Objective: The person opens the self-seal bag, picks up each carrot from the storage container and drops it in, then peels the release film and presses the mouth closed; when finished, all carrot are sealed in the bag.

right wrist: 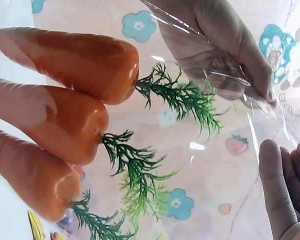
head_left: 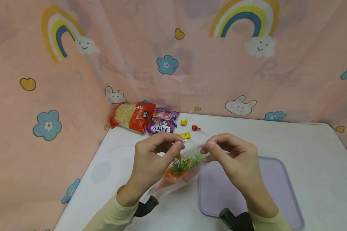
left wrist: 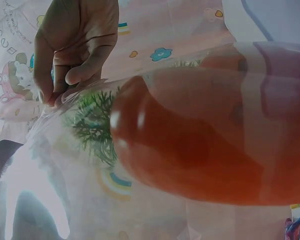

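A clear plastic bag (head_left: 173, 184) hangs tilted between my two hands above the table. Inside it lie three orange carrots (right wrist: 97, 67) with feathery green tops (right wrist: 182, 100), side by side in the right wrist view. The green ends point toward the bag's upper edge, where my hands are. My left hand (head_left: 151, 160) pinches that edge between thumb and fingers on one side. On the other side, my right hand (head_left: 234, 163) pinches it too. One carrot (left wrist: 190, 145) fills much of the left wrist view through the film.
Under and beside my right hand lies a lilac tray (head_left: 273, 186). Behind the hands are a red bag of pale pieces (head_left: 133, 117), a purple candy bag (head_left: 163, 121), a yellow wrapped candy (head_left: 185, 135), a yellow lollipop (head_left: 183, 122) and a red lollipop (head_left: 195, 127).
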The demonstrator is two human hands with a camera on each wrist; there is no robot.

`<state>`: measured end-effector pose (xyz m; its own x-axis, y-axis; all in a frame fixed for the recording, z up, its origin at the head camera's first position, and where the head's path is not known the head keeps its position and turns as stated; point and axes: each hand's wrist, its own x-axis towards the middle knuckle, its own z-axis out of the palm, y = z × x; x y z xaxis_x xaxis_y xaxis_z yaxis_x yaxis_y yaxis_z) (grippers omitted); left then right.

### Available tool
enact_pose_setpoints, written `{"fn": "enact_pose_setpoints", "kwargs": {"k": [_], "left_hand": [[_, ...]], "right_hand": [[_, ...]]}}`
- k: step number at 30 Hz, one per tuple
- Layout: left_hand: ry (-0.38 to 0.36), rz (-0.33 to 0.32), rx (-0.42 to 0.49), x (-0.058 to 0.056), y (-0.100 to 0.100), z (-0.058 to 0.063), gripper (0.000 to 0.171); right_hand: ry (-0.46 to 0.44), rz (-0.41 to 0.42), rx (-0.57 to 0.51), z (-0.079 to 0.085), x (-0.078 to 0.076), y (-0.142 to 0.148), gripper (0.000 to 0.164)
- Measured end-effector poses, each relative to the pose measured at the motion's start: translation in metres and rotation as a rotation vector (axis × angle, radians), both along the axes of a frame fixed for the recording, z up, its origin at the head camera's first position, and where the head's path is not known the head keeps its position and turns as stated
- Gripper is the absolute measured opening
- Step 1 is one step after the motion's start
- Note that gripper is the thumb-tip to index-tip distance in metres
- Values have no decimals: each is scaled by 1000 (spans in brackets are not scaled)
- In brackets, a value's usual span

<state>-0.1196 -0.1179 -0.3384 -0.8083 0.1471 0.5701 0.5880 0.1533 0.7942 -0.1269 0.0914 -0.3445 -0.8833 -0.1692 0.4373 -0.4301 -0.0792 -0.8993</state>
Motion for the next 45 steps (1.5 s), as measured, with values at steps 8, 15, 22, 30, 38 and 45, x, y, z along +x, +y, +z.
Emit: {"fn": "enact_pose_setpoints", "kwargs": {"k": [8, 15, 22, 30, 38, 45], "left_hand": [[-5, 7, 6, 6, 2, 10, 11], [27, -2, 4, -1, 2, -6, 9], [65, -1, -17, 0, 4, -6, 5], [185, -15, -73, 2, 6, -4, 7], [250, -33, -134, 4, 6, -1, 12], [309, 9, -228, 6, 8, 3, 12]], "right_hand": [[43, -23, 13, 11, 6, -3, 5], [389, -128, 198, 22, 13, -19, 15], [834, -305, 280, 17, 6, -31, 20], [906, -355, 364, 24, 8, -30, 22], [971, -437, 434, 23, 7, -26, 13], [997, -577, 468, 19, 7, -31, 17]]}}
